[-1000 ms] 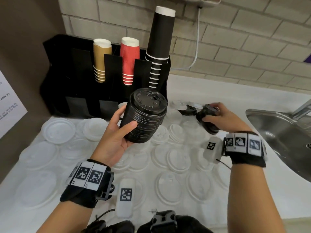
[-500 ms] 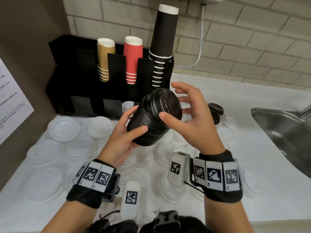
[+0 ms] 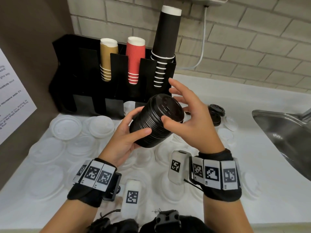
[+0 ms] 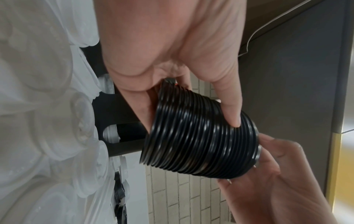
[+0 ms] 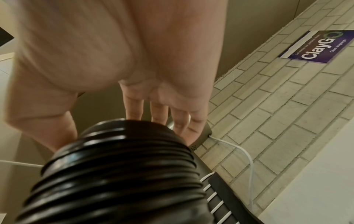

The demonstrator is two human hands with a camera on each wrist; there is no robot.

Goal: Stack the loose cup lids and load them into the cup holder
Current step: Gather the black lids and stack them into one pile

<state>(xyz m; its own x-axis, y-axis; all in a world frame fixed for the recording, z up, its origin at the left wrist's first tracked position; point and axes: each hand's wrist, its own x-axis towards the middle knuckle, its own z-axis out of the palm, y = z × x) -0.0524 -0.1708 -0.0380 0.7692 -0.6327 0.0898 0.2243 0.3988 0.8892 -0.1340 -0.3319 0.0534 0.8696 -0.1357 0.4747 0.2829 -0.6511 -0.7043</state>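
A tall stack of black cup lids (image 3: 156,121) hangs tilted above the counter, its top facing up and right. My left hand (image 3: 139,121) grips its side, thumb in front and fingers behind; the left wrist view shows the thumb across the stack (image 4: 199,142). My right hand (image 3: 178,106) is at the top end, thumb touching the top lid's rim. Its fingers (image 5: 134,109) reach straight past the stack (image 5: 118,174) and hold nothing. The black cup holder (image 3: 67,64) stands at the back, with slots along its lower front.
Brown cups (image 3: 107,59), red cups (image 3: 135,59) and tall black cups (image 3: 165,39) fill the holder's upper bays. Several white lids (image 3: 65,126) cover the white counter. Two loose black lids (image 3: 216,113) lie at the right. A steel sink (image 3: 286,132) is far right, a wall far left.
My right hand left the loose black lids on the right and came to the top of the stack. The left hand tilted the stack toward it.
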